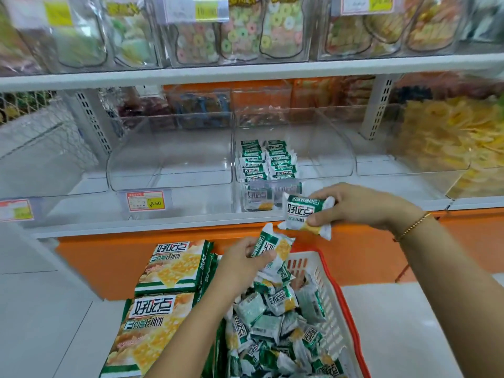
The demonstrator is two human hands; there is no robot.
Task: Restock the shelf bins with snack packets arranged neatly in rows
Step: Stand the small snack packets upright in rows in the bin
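R hand (360, 207) pinches a green-white snack pkt (301, 211) at 6 o'clock of the clear bin (327, 162). L hand (242, 264) grips a second pkt (275, 245) at 12 o'clock over the basket (328, 296).

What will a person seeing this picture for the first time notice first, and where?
Both hands in the middle: the right hand holds a green-and-white snack packet near the shelf edge, and the left hand grips another packet above the red-rimmed basket. That basket is heaped with the same packets, and two neat rows of packets stand in the clear bin behind.
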